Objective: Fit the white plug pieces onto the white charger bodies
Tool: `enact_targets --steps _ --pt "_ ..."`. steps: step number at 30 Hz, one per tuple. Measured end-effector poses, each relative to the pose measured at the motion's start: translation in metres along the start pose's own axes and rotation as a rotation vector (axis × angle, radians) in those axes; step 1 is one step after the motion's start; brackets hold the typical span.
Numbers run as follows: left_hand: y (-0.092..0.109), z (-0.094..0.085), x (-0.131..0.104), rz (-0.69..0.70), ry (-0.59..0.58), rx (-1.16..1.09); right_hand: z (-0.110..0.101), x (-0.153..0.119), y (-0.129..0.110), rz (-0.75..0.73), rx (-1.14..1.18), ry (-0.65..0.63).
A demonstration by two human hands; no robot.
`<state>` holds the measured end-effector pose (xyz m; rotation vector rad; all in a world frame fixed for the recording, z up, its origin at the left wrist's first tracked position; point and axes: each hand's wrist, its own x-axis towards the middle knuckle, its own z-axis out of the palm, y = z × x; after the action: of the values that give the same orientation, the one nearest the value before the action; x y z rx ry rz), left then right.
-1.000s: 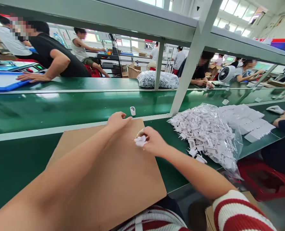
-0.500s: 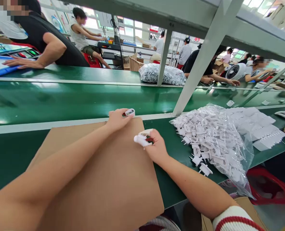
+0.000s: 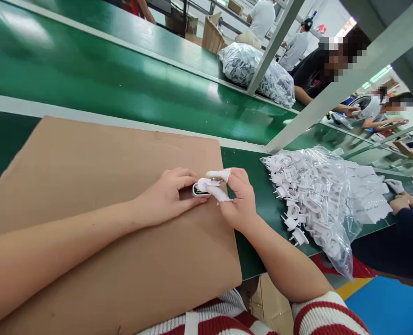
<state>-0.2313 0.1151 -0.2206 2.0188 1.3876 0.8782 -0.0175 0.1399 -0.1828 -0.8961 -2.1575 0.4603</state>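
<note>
My left hand [image 3: 173, 195] grips a small white oval plug casing [image 3: 195, 190] between thumb and fingers, just above the cardboard sheet [image 3: 123, 163]. Its end is uncovered and shows dark and yellowish parts inside. My right hand [image 3: 239, 195], with white covers on thumb and forefinger, is closed in a pinch at the same casing. A small white piece [image 3: 203, 183] lies between those fingertips, over the casing's end; its exact shape is partly hidden. To the right, white plug parts with pins [image 3: 299, 195] spill from a clear plastic bag [image 3: 344, 260].
A green conveyor channel [image 3: 129, 93] runs behind the cardboard. A grey metal post [image 3: 297, 118] slants up from its edge. Another filled clear bag [image 3: 241, 63] rests on the far side. A co-worker's gloved hand [image 3: 395, 186] is at the right, beside flat white pieces [image 3: 370, 195].
My left hand has drawn the casing back from the cardboard's far edge. My right hand has come up to it, and the two now meet. The view has turned and tilted.
</note>
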Motion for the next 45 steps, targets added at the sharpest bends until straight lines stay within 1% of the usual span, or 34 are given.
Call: enact_targets --steps 4,10,14,17,21,24,26,28,30,33,35,37,39,40,42,45 --pt "-0.001 0.0 0.001 -0.027 -0.024 -0.052 0.001 0.002 -0.001 -0.097 -0.129 -0.063" --pt "0.001 -0.001 0.001 -0.044 -0.021 -0.087 0.003 0.006 -0.003 -0.192 -0.175 -0.096" --pt "0.002 -0.002 0.0 -0.009 -0.008 -0.096 0.005 0.006 -0.001 -0.18 -0.176 -0.059" --pt "0.004 -0.003 -0.001 0.029 -0.008 -0.114 0.006 0.006 0.0 -0.17 -0.161 -0.053" --pt "0.005 -0.005 -0.002 0.056 0.002 -0.141 0.004 0.01 -0.001 -0.167 -0.191 -0.079" --pt "0.004 -0.004 -0.002 0.057 0.015 -0.137 0.001 0.013 0.001 -0.18 -0.21 -0.119" --pt "0.003 -0.004 -0.002 0.053 0.034 -0.128 0.001 0.013 0.003 -0.184 -0.211 -0.121" --pt "0.003 -0.003 -0.002 0.051 0.049 -0.116 0.003 0.01 0.004 -0.159 -0.194 -0.084" --pt "0.006 -0.001 -0.002 0.046 0.052 -0.106 0.008 0.004 0.005 -0.096 -0.14 -0.044" --pt "0.012 0.001 -0.003 0.006 0.025 -0.12 0.019 -0.003 0.007 0.068 0.032 -0.011" --pt "0.014 0.0 -0.002 -0.065 -0.01 -0.149 0.026 -0.005 0.01 0.209 0.216 0.046" --pt "0.01 -0.004 0.006 -0.164 -0.011 -0.152 0.033 -0.005 0.015 0.366 0.402 0.102" --pt "0.001 -0.014 0.025 -0.25 0.06 -0.096 0.037 -0.004 0.02 0.503 0.517 0.105" --pt "-0.005 -0.02 0.039 -0.285 0.114 -0.051 0.038 -0.004 0.022 0.543 0.53 0.089" --pt "-0.022 -0.036 0.071 -0.356 0.232 0.049 0.039 -0.004 0.025 0.537 0.493 0.054" --pt "-0.05 -0.06 0.115 -0.492 0.402 0.166 0.039 -0.007 0.027 0.424 0.401 0.008"
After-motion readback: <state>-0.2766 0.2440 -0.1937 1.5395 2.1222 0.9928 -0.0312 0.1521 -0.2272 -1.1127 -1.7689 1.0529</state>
